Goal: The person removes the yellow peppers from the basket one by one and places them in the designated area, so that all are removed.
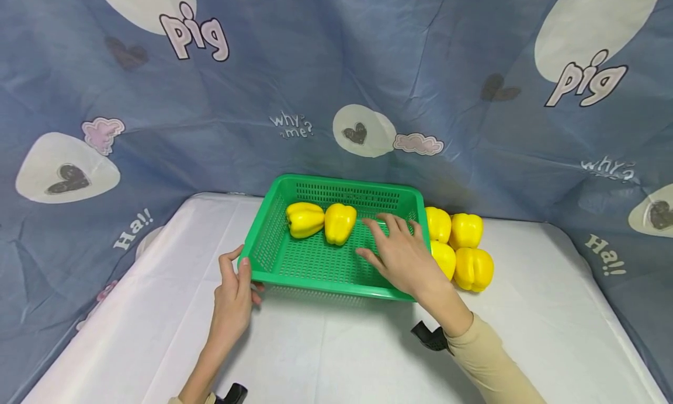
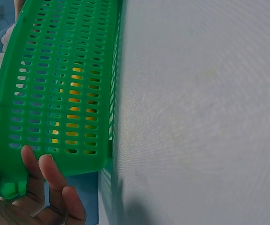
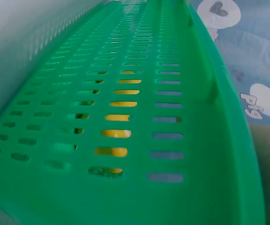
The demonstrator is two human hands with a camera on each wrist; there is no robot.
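A green plastic basket (image 1: 326, 285) with slotted walls stands on the white cloth. Two yellow bell peppers lie inside toward its left: one on its side (image 1: 306, 220), the other (image 1: 340, 223) close to it. My left hand (image 1: 233, 290) grips the basket's near left corner, and the left wrist view shows its fingers (image 2: 53, 173) against the outer wall. Over the right part of the basket hovers my right hand (image 1: 403, 255), fingers spread and loosely bent, holding nothing. The right wrist view shows mostly the basket's slotted wall (image 3: 139, 197), with yellow behind the slots; only a sliver of that hand appears.
Several yellow bell peppers (image 1: 474, 270) stand grouped just outside the basket's right end, partly hidden by its rim and my right hand. A blue patterned cloth (image 1: 473, 159) hangs behind the white-covered table (image 1: 531, 310).
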